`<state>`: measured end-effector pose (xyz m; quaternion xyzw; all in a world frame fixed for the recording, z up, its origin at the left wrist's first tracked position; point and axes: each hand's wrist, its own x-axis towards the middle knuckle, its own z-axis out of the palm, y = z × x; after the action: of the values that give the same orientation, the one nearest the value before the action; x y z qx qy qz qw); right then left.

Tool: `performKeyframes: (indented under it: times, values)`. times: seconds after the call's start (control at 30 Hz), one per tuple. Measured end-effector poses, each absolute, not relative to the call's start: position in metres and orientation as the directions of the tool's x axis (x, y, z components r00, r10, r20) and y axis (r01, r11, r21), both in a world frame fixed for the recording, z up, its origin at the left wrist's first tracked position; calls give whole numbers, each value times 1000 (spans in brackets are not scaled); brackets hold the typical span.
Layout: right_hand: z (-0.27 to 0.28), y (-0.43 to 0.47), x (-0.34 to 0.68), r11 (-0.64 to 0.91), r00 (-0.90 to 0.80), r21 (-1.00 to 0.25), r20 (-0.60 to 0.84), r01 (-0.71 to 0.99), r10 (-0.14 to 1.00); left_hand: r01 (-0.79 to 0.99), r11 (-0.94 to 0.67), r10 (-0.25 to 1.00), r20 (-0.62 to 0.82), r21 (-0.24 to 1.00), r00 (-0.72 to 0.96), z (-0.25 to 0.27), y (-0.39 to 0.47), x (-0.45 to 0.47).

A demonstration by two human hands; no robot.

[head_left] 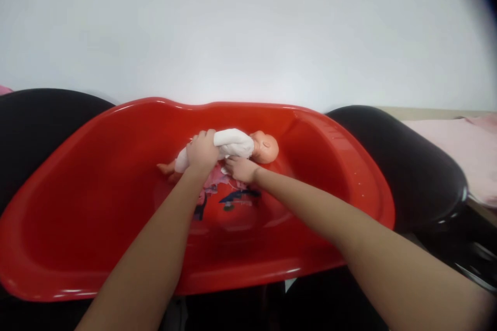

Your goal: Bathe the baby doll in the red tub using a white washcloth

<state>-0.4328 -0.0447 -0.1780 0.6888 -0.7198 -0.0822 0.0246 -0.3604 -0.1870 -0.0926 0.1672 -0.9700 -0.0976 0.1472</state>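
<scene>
A baby doll (265, 147) in white clothes (234, 142) lies on its side in a red baby bathtub (365, 176), its head to the right and bare feet to the left. My left hand (203, 149) is wrapped over the doll's hip and holds it. At the front of the doll's chest, my right hand (241, 169) has its fingers bent against the white clothes, seemingly pinching their edge. The right fingertips are partly hidden. Under the doll, a printed picture (229, 196) in pink and dark blue shows on the tub floor.
Black chair seats (404, 170) stand on the right and left of the tub, partly beneath its rim. Behind rises a plain white wall (248, 31). Pale pink cloth (458, 150) lies at the far right.
</scene>
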Motion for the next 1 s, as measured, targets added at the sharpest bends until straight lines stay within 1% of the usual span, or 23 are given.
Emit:
performKeyframes:
  times: [0.07,0.13,0.27,0.33,0.43,0.5,0.63,0.7,0.77,0.87,0.93,1.0]
  values:
    - [-168,-15,-429,55,-88,232,-134,-971,-987,-290,928,-345,251,232,-904,-92,-187,-359]
    - [-150,8,-426,63,-112,291,-157,-955,-981,-282,932,-336,257,226,-906,-92,-187,-358]
    - [-104,34,-424,128,-156,360,-53,-924,-986,-286,931,-341,254,228,-905,-91,-187,-357]
    - [-86,40,-427,219,-230,383,17,-898,-973,-289,930,-343,248,230,-906,-91,-187,-355]
    - [-81,47,-431,419,-420,384,86,-823,-903,-273,935,-326,249,225,-912,-92,-189,-355]
    - [-87,50,-430,486,-504,361,50,-796,-862,-264,939,-317,258,220,-912,-93,-190,-355]
    - [-98,60,-425,411,-474,303,-173,-860,-864,-267,938,-323,275,222,-906,-95,-191,-357]
    - [-93,64,-424,399,-464,290,-207,-870,-862,-269,937,-326,277,224,-904,-96,-190,-358]
    - [-82,65,-426,423,-478,292,-148,-858,-866,-268,937,-326,276,225,-904,-97,-190,-358]
    - [-60,57,-436,499,-514,296,29,-815,-857,-273,935,-329,269,227,-905,-97,-190,-359]
    - [-52,45,-445,570,-556,288,135,-770,-820,-279,933,-334,259,227,-906,-96,-189,-359]
    - [-51,31,-451,648,-613,266,209,-714,-762,-279,935,-331,255,221,-908,-95,-188,-358]
